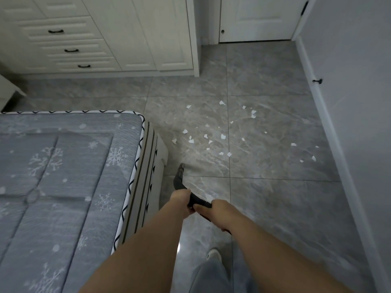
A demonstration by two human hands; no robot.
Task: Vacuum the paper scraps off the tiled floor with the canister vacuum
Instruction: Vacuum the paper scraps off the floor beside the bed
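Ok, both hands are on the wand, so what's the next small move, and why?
Probably push the vacuum wand forward and slightly right. Its tip sits short of the paper scraps, which lie scattered beyond it on the tiled floor; left hand and right hand already grip it.

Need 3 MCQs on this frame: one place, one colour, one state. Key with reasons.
1. The paper scraps lie:
A on the bed
B on the floor beyond the wand tip
C inside a drawer

2. The drawer handles are:
A black
B gold
C white

3. The vacuum wand is:
A lying on the floor
B held one-handed
C gripped by both hands

Key: 1 B, scraps dot the grey tiled floor ahead of the tip. 2 A, dark pulls on white fronts. 3 C, left hand and right hand wrap it.
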